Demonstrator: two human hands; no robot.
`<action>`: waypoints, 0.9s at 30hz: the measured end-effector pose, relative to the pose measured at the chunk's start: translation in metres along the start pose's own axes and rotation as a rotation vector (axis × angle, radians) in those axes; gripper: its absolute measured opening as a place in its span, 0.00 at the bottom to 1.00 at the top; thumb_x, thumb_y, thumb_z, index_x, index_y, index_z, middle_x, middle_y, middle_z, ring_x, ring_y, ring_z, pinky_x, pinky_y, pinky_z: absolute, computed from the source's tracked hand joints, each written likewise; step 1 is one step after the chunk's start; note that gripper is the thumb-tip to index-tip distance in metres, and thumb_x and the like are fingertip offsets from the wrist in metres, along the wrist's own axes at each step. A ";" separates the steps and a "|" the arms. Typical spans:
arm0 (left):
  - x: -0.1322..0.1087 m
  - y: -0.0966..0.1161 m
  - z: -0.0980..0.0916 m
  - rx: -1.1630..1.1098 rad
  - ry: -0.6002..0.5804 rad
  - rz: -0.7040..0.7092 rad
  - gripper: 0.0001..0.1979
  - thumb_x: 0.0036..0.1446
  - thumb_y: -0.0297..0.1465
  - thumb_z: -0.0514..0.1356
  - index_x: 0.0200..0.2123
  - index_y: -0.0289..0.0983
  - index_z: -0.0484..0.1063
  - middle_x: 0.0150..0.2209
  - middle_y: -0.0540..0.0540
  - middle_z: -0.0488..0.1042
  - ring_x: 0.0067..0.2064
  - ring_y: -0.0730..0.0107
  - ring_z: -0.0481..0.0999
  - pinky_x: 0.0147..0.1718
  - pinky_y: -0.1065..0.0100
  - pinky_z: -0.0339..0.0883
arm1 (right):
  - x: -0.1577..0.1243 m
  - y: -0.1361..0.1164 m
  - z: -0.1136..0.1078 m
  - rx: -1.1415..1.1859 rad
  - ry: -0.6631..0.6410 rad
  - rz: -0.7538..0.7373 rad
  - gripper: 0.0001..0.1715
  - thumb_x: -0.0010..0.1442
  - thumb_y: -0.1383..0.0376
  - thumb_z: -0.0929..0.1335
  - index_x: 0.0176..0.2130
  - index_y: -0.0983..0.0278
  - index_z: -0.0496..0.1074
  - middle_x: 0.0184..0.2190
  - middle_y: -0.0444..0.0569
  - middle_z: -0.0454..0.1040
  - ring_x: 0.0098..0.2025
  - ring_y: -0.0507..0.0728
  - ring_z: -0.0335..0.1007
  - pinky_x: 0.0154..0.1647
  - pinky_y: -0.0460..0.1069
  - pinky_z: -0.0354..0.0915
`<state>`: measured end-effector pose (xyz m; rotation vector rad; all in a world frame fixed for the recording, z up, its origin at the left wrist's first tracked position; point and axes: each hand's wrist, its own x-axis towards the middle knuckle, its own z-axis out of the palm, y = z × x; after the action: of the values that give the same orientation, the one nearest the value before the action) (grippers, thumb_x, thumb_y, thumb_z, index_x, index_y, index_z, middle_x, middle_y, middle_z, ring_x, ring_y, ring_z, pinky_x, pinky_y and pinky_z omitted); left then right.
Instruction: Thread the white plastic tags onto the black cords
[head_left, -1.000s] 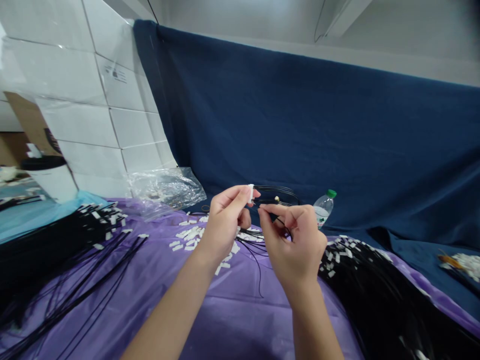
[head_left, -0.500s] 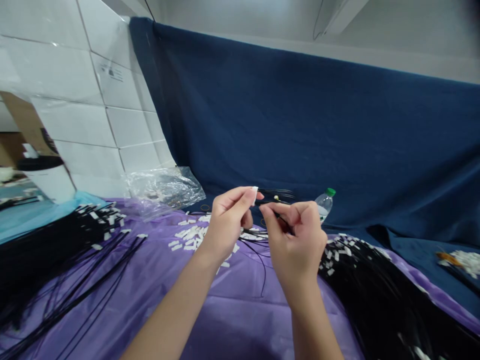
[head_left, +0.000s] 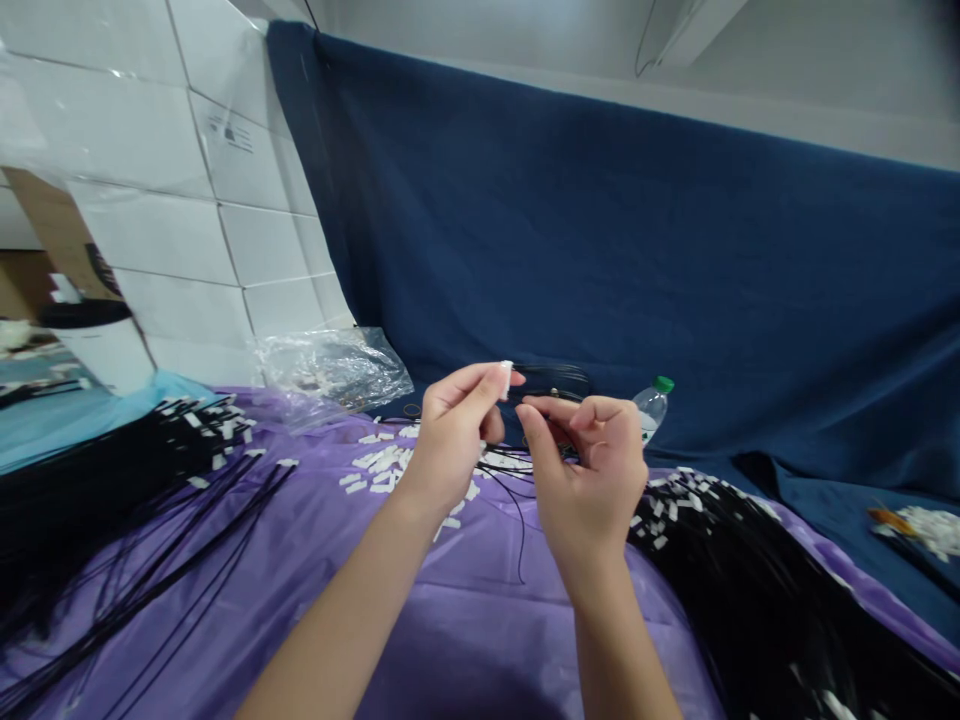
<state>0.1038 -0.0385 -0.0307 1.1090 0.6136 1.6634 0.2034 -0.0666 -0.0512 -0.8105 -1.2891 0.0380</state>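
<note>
My left hand (head_left: 454, 430) is closed, with a small white connector (head_left: 505, 380) pinched between thumb and fingertips. Thin black wires (head_left: 551, 374) run off to the right behind the connector. Just right of it, my right hand (head_left: 589, 455) has its thumb and index fingertip pressed together, close to the connector but apart from it. Whatever sits in that pinch is too small to make out. Below and between both hands, loose black wires (head_left: 521, 530) hang over the purple cloth (head_left: 480, 620). A pile of white connectors (head_left: 382, 462) lies beside my left wrist, partly hidden.
Bundles of black wires with white ends lie at the left (head_left: 97, 500) and right (head_left: 780, 590). A clear plastic bag (head_left: 330, 365), a green-capped bottle (head_left: 652, 405) and white boxes (head_left: 172, 230) stand behind. A dark blue curtain (head_left: 600, 230) closes the back.
The right fingertips have drawn slightly down and left, and the white connector in my left hand has turned a little. The view has shifted slightly.
</note>
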 end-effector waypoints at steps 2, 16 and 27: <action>0.006 0.005 -0.005 -0.048 0.121 -0.007 0.12 0.51 0.38 0.64 0.28 0.33 0.75 0.20 0.54 0.62 0.14 0.88 0.54 0.11 0.78 0.42 | 0.004 -0.004 -0.008 -0.027 0.029 -0.066 0.16 0.53 0.70 0.72 0.34 0.61 0.61 0.38 0.47 0.77 0.37 0.54 0.76 0.39 0.50 0.71; 0.032 0.013 -0.046 -0.661 0.429 0.071 0.09 0.62 0.28 0.54 0.29 0.33 0.66 0.21 0.53 0.64 0.16 0.86 0.59 0.12 0.80 0.49 | 0.003 -0.008 -0.006 0.284 -0.526 0.693 0.14 0.54 0.60 0.72 0.30 0.63 0.63 0.31 0.45 0.76 0.30 0.51 0.72 0.26 0.44 0.66; 0.028 0.016 -0.041 -0.608 0.467 0.162 0.08 0.60 0.33 0.57 0.32 0.35 0.68 0.22 0.56 0.63 0.14 0.87 0.51 0.11 0.79 0.48 | 0.009 0.034 0.022 0.956 0.297 0.927 0.19 0.47 0.63 0.76 0.35 0.61 0.65 0.38 0.40 0.76 0.46 0.49 0.74 0.53 0.48 0.70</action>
<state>0.0578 -0.0142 -0.0259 0.3386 0.2641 2.0799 0.2011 -0.0264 -0.0618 -0.4683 -0.4064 1.1407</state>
